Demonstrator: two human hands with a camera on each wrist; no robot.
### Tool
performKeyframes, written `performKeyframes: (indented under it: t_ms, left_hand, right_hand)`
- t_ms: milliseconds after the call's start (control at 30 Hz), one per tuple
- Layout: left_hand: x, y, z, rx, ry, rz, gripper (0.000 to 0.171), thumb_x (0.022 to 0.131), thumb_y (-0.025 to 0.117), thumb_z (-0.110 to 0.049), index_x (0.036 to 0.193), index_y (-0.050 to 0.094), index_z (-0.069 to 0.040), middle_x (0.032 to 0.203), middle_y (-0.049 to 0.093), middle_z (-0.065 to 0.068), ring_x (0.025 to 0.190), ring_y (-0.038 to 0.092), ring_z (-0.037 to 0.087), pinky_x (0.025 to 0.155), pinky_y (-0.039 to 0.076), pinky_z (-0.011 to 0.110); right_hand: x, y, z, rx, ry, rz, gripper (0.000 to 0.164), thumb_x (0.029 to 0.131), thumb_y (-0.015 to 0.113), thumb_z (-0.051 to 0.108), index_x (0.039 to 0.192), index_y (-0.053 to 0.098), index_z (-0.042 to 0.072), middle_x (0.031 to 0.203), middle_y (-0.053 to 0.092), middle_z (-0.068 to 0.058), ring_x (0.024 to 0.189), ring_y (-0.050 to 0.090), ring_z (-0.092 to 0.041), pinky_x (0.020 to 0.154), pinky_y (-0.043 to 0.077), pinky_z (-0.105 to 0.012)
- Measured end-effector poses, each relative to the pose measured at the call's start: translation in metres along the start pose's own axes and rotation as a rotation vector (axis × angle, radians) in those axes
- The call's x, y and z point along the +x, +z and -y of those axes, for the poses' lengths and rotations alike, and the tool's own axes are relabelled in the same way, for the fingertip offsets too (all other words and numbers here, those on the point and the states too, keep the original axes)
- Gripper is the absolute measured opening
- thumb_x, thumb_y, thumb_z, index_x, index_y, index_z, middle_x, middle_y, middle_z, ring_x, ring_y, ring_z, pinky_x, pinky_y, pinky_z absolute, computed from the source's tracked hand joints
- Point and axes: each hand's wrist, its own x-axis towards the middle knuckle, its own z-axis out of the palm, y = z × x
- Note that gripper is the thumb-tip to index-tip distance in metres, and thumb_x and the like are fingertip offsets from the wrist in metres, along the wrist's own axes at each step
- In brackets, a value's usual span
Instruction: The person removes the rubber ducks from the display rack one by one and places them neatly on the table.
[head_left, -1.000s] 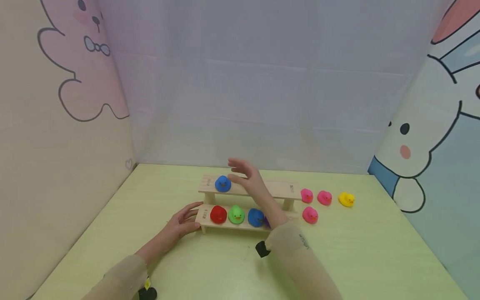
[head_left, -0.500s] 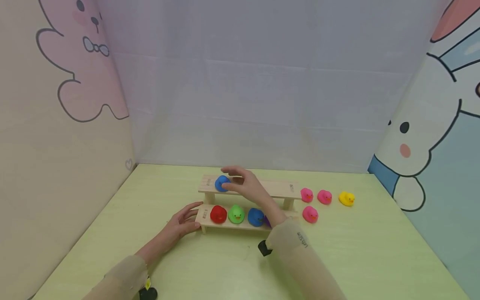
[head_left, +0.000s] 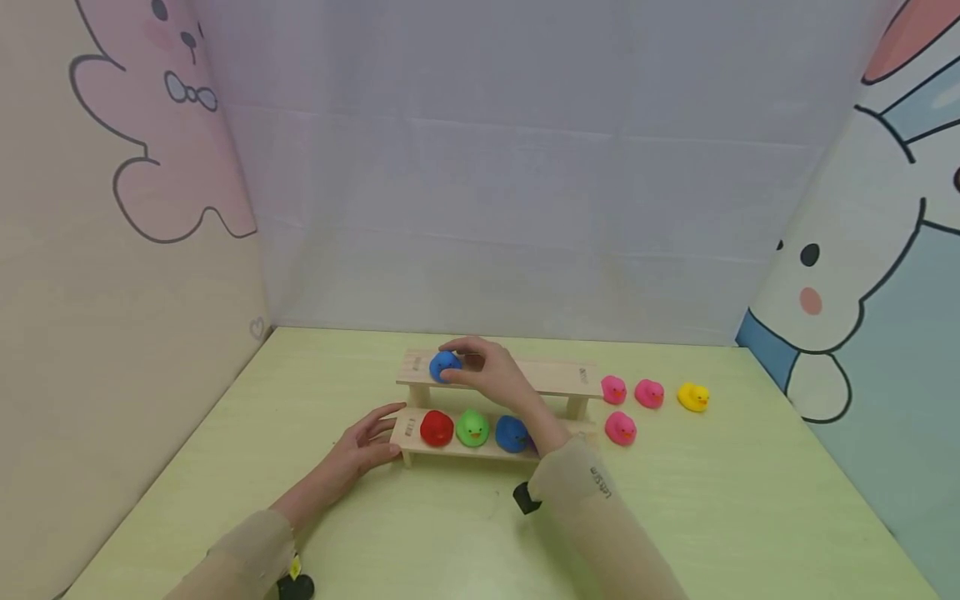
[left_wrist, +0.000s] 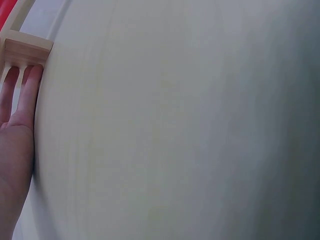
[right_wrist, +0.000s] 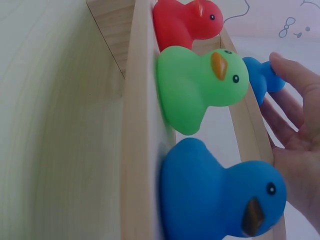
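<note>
My right hand (head_left: 491, 372) holds a blue rubber duck (head_left: 444, 367) on the upper tier near its left end, thumb in front and fingers behind. The right wrist view shows the thumb on top of this small blue duck (right_wrist: 262, 77). My left hand (head_left: 358, 450) rests against the left end of the two-tier wooden rack (head_left: 547, 377), its straight fingers (left_wrist: 29, 95) touching the wood in the left wrist view. Along the lower tier sit a red duck (head_left: 437, 428), a green duck (head_left: 472, 428) and another blue duck (head_left: 512, 434). My right wrist hides what lies further right there.
Right of the rack, on the pale yellow-green table (head_left: 750, 500), are pink ducks (head_left: 649, 395) and a yellow duck (head_left: 693, 397). A pale curtain (head_left: 480, 208) hangs behind the table, with cartoon-printed panels (head_left: 862, 275) at both sides.
My right hand has come down and left from above the upper tier, and its thumb and fingers have closed round the blue duck. The left hand has stayed put.
</note>
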Motion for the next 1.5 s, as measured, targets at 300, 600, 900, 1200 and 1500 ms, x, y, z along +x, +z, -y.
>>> performKeyframes:
  t_ms: [300,600,900,1200,1500]
  left_hand:
    - [0.0011,0.001,-0.0009,0.006,0.019,0.006,0.066,0.097,0.058,-0.012,0.155,0.027,-0.016,0.153,0.04,0.019,0.124,0.059,0.007,0.096,0.052,0.024]
    - [0.0027,-0.001,0.0016,0.003,0.005,0.0,0.066,0.097,0.058,-0.012,0.155,0.028,-0.019,0.152,0.042,0.016,0.123,0.059,0.007,0.097,0.052,0.025]
    - [0.0042,-0.0015,0.0013,0.001,0.016,0.004,0.066,0.097,0.058,-0.012,0.155,0.028,-0.019,0.151,0.043,0.015,0.123,0.059,0.007,0.097,0.052,0.025]
    - [0.0054,-0.0024,0.0028,0.009,0.002,0.002,0.066,0.097,0.058,-0.013,0.155,0.028,-0.02,0.154,0.04,0.017,0.127,0.057,0.011,0.098,0.052,0.025]
    - [0.0077,-0.0041,0.005,0.011,0.028,0.019,0.066,0.098,0.057,-0.012,0.156,0.026,-0.018,0.154,0.038,0.02,0.127,0.057,0.011,0.098,0.052,0.025]
  right_hand:
    - [-0.0001,0.0,0.0011,-0.008,0.013,0.006,0.045,0.088,0.075,0.027,0.13,0.063,0.017,0.129,0.066,-0.002,0.123,0.062,-0.019,0.106,0.049,-0.036]
    - [-0.0008,0.0004,0.0027,0.012,0.014,0.004,0.042,0.088,0.075,0.027,0.128,0.064,0.019,0.127,0.067,-0.002,0.121,0.063,-0.019,0.103,0.051,-0.036]
    - [-0.0002,-0.0009,0.0009,0.04,0.011,-0.007,0.042,0.087,0.076,0.028,0.126,0.065,0.02,0.127,0.067,-0.002,0.121,0.063,-0.02,0.105,0.05,-0.037]
    - [-0.0017,0.0013,-0.0007,0.085,0.015,-0.025,0.041,0.088,0.075,0.027,0.126,0.065,0.019,0.128,0.066,-0.004,0.122,0.063,-0.024,0.103,0.051,-0.038]
    - [-0.0054,-0.0032,-0.0049,0.145,-0.027,-0.063,0.042,0.091,0.071,0.022,0.132,0.061,0.016,0.134,0.063,-0.007,0.122,0.063,-0.029,0.1,0.053,-0.039]
